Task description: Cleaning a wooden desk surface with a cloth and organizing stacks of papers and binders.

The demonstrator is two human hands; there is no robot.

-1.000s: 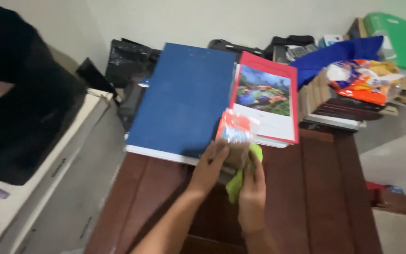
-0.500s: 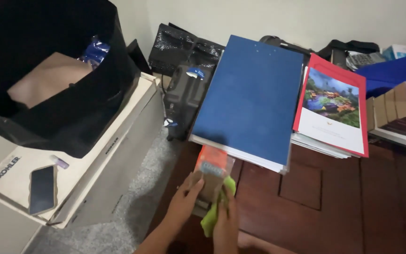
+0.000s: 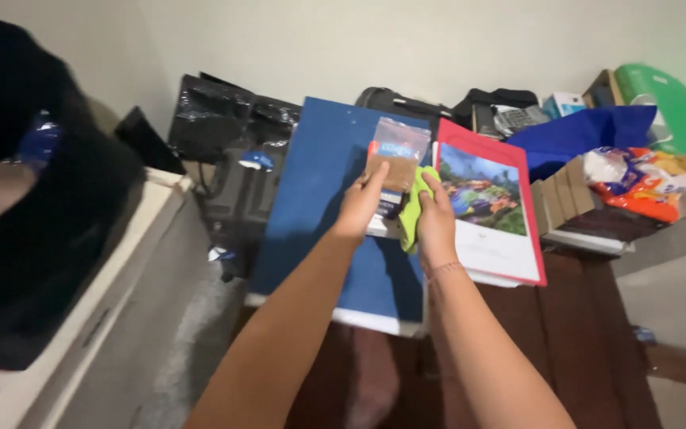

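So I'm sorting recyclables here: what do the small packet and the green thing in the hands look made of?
The small packet looks like thin clear plastic film: its top is see-through and glossy, with brown contents below. The green thing looks like soft matte cloth, bunched and folded in the right hand; the exact fabric is unclear.

**Clear packet and green cloth held up over the blue folder**

A small clear plastic packet (image 3: 395,163) stands upright in the air, its top transparent and glossy, a blue and orange printed band across it and brown contents filling the middle. Its lower part is hidden behind the left hand (image 3: 359,208), whose fingers (image 3: 376,176) pinch its left edge. Just beside it on the right, touching it, is a bright yellow-green cloth (image 3: 416,208), crumpled and hanging down, clutched in the right hand (image 3: 437,222). Both things hover above a large blue folder (image 3: 315,199) lying flat on the dark wooden table (image 3: 581,342).
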